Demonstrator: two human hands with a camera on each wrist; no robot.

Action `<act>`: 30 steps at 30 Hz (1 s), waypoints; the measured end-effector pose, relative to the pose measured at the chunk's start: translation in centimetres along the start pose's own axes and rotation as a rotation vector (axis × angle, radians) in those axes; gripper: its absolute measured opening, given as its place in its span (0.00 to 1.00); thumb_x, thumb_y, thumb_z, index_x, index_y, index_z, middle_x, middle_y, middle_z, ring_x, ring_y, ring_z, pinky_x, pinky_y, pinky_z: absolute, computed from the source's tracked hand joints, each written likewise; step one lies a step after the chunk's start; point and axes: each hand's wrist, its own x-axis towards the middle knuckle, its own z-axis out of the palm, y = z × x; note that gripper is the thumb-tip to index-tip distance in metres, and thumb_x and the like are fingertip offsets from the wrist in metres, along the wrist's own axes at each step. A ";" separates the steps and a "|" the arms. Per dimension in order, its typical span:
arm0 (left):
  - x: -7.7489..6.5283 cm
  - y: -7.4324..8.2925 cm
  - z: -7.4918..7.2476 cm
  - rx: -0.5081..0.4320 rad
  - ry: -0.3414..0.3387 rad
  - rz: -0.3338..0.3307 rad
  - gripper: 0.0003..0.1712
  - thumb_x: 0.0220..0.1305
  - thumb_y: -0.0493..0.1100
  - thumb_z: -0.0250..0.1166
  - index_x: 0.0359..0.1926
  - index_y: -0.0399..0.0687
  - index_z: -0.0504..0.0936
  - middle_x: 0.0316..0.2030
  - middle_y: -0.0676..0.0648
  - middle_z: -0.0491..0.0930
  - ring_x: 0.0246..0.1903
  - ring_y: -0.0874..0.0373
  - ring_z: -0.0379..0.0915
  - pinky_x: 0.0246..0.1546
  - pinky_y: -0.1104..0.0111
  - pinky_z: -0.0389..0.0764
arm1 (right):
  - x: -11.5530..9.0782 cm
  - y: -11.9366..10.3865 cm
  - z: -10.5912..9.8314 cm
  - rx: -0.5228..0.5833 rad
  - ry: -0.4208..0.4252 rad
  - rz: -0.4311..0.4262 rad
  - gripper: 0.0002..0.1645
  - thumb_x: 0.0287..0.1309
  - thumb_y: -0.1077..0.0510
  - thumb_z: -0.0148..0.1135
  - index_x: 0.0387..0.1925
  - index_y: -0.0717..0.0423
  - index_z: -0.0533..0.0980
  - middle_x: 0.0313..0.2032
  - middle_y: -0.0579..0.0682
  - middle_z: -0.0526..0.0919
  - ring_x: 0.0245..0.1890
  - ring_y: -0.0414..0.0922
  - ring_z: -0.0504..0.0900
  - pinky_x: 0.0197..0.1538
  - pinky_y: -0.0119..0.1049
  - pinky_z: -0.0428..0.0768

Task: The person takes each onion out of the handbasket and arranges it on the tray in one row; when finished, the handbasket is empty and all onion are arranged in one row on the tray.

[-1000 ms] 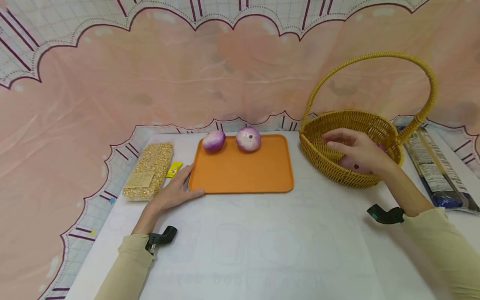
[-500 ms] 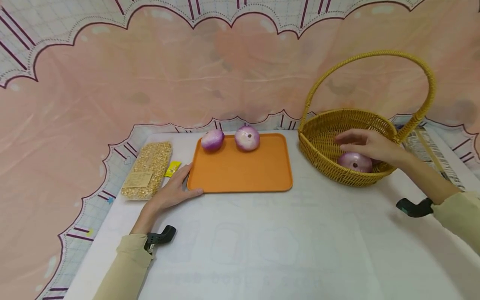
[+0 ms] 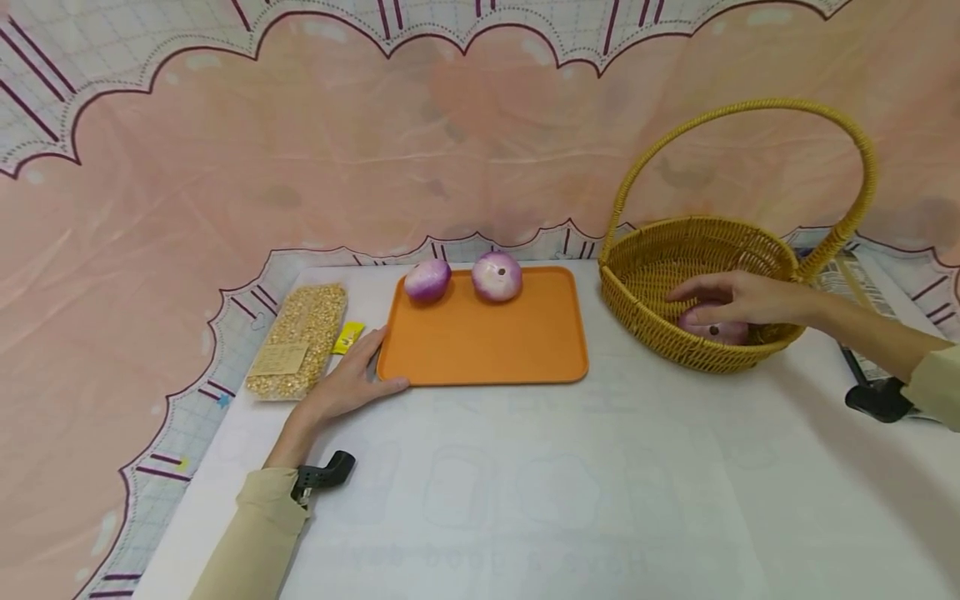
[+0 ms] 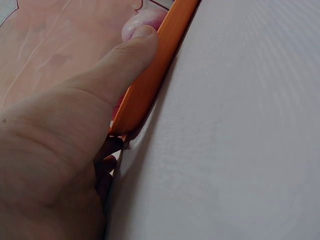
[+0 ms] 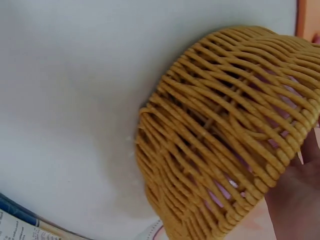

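Observation:
My left hand [image 3: 350, 385] rests at the near left corner of an orange tray [image 3: 480, 346]. Its thumb lies along the front rim and its fingers reach up the left side; the left wrist view shows the thumb on the tray's edge. Two purple-and-white onions [image 3: 497, 277] sit at the tray's back. My right hand [image 3: 757, 298] is down inside a wicker basket [image 3: 637, 321], over another onion [image 3: 720, 332]. The thumb crosses that onion's upper part, while the fingers extend past it, loosely bent. In the right wrist view the basket's woven side hides most of this hand.
A bag of corn kernels [image 3: 296, 342] and a small yellow packet [image 3: 348, 338] lie left of the tray. The basket's tall handle [image 3: 780, 104] arches over the right hand. A printed packet [image 3: 855, 287] lies to the right, partly under the right forearm. A patterned cloth hangs behind.
My right hand has moved lower into the basket onto the onion, its forearm swinging out to the right. The left hand, tray and onions stay where they were.

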 end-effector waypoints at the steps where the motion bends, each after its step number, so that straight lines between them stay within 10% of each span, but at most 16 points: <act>1: 0.0 0.0 0.0 0.002 0.001 0.003 0.62 0.56 0.65 0.68 0.78 0.48 0.41 0.77 0.40 0.41 0.77 0.42 0.33 0.74 0.42 0.43 | 0.0 0.0 0.0 0.005 -0.007 0.006 0.25 0.66 0.54 0.58 0.64 0.49 0.71 0.62 0.53 0.75 0.55 0.24 0.71 0.51 0.18 0.71; 12: 0.0 0.1 0.0 -0.003 -0.003 -0.009 0.62 0.55 0.65 0.68 0.78 0.50 0.41 0.77 0.39 0.40 0.77 0.41 0.34 0.74 0.41 0.43 | 0.3 0.5 -1.0 0.119 -0.157 0.082 0.28 0.69 0.53 0.54 0.68 0.52 0.66 0.66 0.55 0.70 0.56 0.28 0.70 0.55 0.35 0.74; 30: 0.0 0.0 0.0 -0.003 0.008 0.011 0.61 0.56 0.63 0.68 0.78 0.48 0.41 0.77 0.39 0.42 0.77 0.41 0.34 0.74 0.41 0.44 | 0.4 1.9 -0.6 0.087 -0.237 0.043 0.26 0.69 0.55 0.54 0.66 0.51 0.69 0.65 0.56 0.69 0.53 0.29 0.71 0.51 0.28 0.76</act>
